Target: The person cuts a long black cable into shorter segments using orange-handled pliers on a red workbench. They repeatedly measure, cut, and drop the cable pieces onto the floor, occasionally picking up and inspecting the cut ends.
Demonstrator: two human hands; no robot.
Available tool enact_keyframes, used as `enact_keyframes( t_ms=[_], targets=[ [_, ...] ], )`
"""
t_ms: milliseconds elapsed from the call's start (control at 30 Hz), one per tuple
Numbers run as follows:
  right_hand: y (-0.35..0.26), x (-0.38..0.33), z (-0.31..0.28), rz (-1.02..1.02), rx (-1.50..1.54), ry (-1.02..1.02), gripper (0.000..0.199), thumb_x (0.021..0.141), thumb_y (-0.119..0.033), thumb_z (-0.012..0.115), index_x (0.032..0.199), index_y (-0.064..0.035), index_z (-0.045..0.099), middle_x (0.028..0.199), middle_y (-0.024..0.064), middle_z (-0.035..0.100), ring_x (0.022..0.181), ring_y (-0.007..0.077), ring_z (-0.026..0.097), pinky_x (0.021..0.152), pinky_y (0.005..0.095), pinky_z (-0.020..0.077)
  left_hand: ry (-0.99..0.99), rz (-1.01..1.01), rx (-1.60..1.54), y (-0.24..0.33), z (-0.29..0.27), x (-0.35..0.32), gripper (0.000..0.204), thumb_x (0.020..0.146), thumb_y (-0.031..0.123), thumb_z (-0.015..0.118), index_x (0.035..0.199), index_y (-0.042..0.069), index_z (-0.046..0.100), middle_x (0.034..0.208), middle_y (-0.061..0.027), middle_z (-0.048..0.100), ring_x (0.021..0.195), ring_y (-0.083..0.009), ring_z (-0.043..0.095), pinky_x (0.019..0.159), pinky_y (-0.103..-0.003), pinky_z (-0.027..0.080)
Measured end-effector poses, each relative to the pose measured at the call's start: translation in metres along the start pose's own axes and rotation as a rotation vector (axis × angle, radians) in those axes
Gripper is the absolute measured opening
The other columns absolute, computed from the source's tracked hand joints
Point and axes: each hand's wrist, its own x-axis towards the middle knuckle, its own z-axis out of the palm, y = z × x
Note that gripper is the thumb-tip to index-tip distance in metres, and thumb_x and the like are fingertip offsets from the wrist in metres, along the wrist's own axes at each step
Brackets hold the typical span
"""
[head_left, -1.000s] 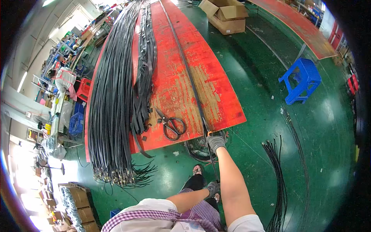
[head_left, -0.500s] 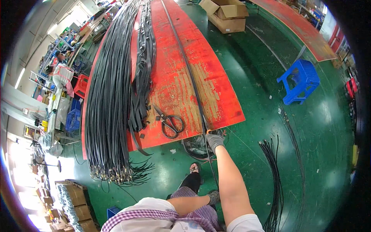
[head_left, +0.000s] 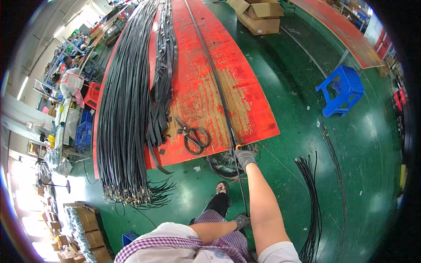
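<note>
A long black strip point(head_left: 214, 74) runs down the red table point(head_left: 258, 118) to its near edge. There my right hand point(head_left: 245, 158), in a grey glove, is closed around the strip's near end. A small orange piece point(head_left: 238, 147) shows at its fingertips; its kind is unclear. From there a thin black cable point(head_left: 241, 188) slants down to my left hand point(head_left: 242, 221), also gloved and closed on it near my lap. Black-handled scissors point(head_left: 193, 136) lie on the table, left of the strip. Both hands' fingers are partly hidden.
Many black cables with metal ends point(head_left: 125, 131) cover the table's left side and hang over its edge, beside flat black strips point(head_left: 162, 83). A coiled bundle point(head_left: 224, 165) sits under the edge. Loose cables point(head_left: 310, 188), a blue stool point(head_left: 344, 92) and a cardboard box point(head_left: 258, 19) are at right.
The view has shifted slightly. Both hands keep nearly the same place and hold on the strip and the cable.
</note>
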Motion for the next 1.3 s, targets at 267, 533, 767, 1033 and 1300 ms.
enact_keyframes(
  t_ms=[267,533,767,1033,1300],
  targets=[
    [0.010,0.012,0.008,-0.235,-0.199,-0.047,0.037,0.075,-0.032,0.031,0.076,-0.0034,0.055,0.084,0.0193,0.056,0.081,0.0294,0.054,0.069,0.0387,0.0402,0.046,0.023,-0.020,0.004,-0.010,-0.002,0.016,0.075,0.013,0.047,0.086,0.004,0.054,0.076,-0.0055,0.055,0.068,-0.0136,0.048,0.060,-0.027,0.040],
    [0.013,0.013,0.001,-0.136,0.109,-0.004,0.022,0.066,-0.028,0.051,0.068,-0.0064,0.052,0.057,0.0074,0.048,0.047,0.0182,0.046,0.041,0.0322,0.0383,0.055,0.042,-0.050,0.003,0.005,-0.002,0.016,0.075,0.013,0.047,0.086,0.003,0.054,0.076,-0.0053,0.055,0.067,-0.0133,0.048,0.060,-0.027,0.040],
    [-0.015,-0.018,-0.001,0.055,0.030,-0.124,0.037,0.074,-0.034,0.035,0.079,-0.0026,0.054,0.083,0.0193,0.055,0.082,0.0290,0.053,0.072,0.0368,0.0392,0.113,0.041,-0.119,-0.015,0.006,-0.004,0.016,0.075,0.012,0.048,0.086,0.003,0.054,0.075,-0.0051,0.055,0.067,-0.0130,0.048,0.059,-0.027,0.040],
    [0.013,0.009,0.002,-0.449,-0.329,-0.019,0.025,0.075,-0.023,0.038,0.079,-0.0050,0.054,0.080,0.0171,0.057,0.074,0.0298,0.056,0.063,0.0389,0.0432,0.175,0.111,-0.162,-0.019,0.009,-0.008,0.015,0.075,0.012,0.048,0.086,0.003,0.054,0.075,-0.0049,0.055,0.067,-0.0126,0.048,0.059,-0.027,0.040],
    [-0.012,-0.013,0.004,0.081,0.058,-0.086,0.028,0.078,-0.022,0.033,0.077,-0.0034,0.054,0.071,0.0170,0.057,0.065,0.0297,0.056,0.058,0.0393,0.0431,0.270,0.159,-0.325,-0.003,-0.003,-0.019,0.015,0.075,0.011,0.049,0.086,0.003,0.054,0.075,-0.0047,0.055,0.067,-0.0123,0.048,0.059,-0.027,0.040]
  ],
)
